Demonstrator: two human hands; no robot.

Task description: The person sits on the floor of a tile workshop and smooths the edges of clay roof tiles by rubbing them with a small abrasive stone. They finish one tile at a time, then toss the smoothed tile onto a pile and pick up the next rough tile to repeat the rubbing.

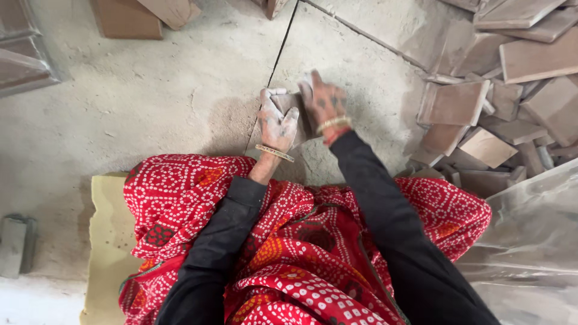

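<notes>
Hands first: we have the left hand (277,123) and right hand (323,103) both on one flat brown rectangular clay tile (295,111), held on the dusty grey concrete floor (150,102) just far of our knees, right beside the dark straight joint line (274,66) in the slab.

To do this step well, we judge: keep the tile pressed flat so it doesn't rock, keep both wrists low, work with even pressure from both sides, and let the floor take the load rather than the fingertips. The tile looks brittle at the corners, so no levering on one edge. Dust is thick, so grip may slip; palms should carry the load.

Fingers: left hand is curled over the near-left edge of the tile, thumb up along the side, fingers bent and closed on it. Right hand lies over the far-right part, fingers fairly flat and only slightly spread, pressing down more than gripping. The picture is motion-blurred there, so we cannot tell how far the right fingertips wrap under the edge.

Around: loose heap of similar brown clay tiles (500,114) to the right, well apart from the hands; clear plastic sheet (536,241) near right; yellow foam pad (108,241) under our red dotted patterned cloth (289,259); small grey block (17,245) near left.
</notes>
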